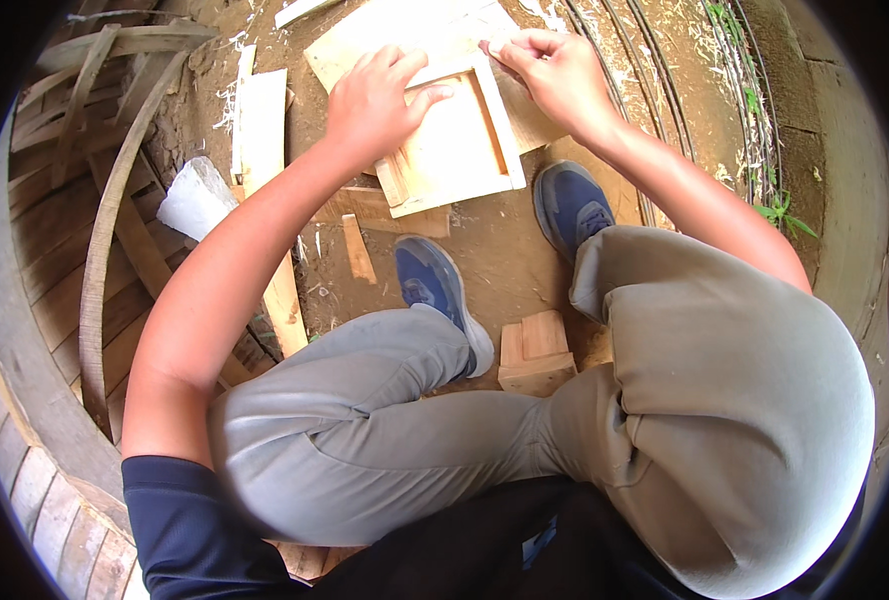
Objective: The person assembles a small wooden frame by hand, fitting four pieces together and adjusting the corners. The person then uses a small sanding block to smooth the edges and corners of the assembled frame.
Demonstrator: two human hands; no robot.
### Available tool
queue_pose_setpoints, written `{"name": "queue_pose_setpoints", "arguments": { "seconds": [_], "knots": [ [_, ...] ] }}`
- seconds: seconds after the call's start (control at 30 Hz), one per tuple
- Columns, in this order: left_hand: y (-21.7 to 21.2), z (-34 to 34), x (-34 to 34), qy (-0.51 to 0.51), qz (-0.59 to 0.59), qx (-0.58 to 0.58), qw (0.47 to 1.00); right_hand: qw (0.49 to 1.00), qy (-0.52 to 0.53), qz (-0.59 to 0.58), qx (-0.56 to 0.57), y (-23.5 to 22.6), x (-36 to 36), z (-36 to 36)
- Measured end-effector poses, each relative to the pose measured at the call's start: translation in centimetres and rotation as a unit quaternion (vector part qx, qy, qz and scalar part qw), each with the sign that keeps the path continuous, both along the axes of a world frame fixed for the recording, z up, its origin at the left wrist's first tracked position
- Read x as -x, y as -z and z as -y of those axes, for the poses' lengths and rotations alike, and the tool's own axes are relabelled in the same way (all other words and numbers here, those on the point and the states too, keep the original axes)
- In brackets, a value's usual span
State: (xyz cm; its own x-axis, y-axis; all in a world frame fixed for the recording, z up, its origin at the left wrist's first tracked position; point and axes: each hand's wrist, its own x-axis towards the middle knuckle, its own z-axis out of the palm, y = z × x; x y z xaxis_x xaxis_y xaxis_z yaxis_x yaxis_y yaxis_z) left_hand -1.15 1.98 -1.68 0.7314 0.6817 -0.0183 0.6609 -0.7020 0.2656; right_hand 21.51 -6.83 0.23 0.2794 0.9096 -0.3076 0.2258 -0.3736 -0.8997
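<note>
apparently at a fitting step, left hand, fingers apart, steadies wooden tray; right hand pinches small dark piece, next likely needing alignment.

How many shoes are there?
2. The left shoe is on the ground below the wooden frame; the right shoe is by the frame's lower right corner. I see no others.

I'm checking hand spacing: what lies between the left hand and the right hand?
In the head view, the far part of a shallow wooden tray lies between the left hand and right hand, with a pale board beyond it.
</note>
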Motion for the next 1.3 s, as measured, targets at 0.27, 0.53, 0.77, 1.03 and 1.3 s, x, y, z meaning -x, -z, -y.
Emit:
{"name": "queue_pose_setpoints", "arguments": {
  "seconds": [0.27,0.53,0.77,1.03,1.3],
  "knots": [
    [0.3,0.0,0.2,0.004,0.014,-0.001,1.0,0.959,-0.06,0.243,-0.135,1.5,-0.1,-0.4],
    [0.2,0.1,0.2,0.0,0.004,-0.009,1.0,0.987,-0.142,0.023,0.067,0.4,-3.1,-4.2],
    [0.0,0.0,0.1,-0.001,0.007,-0.015,1.0,0.986,-0.151,0.037,0.067,0.6,-3.1,-4.8],
    [0.1,0.0,0.2,0.002,0.015,-0.006,1.0,0.989,-0.019,-0.072,0.126,1.2,-0.7,-2.8],
    [0.2,0.1,0.0,0.0,0.007,-0.013,1.0,0.967,-0.086,0.214,-0.109,0.5,-0.1,-1.5]
  ]
}}
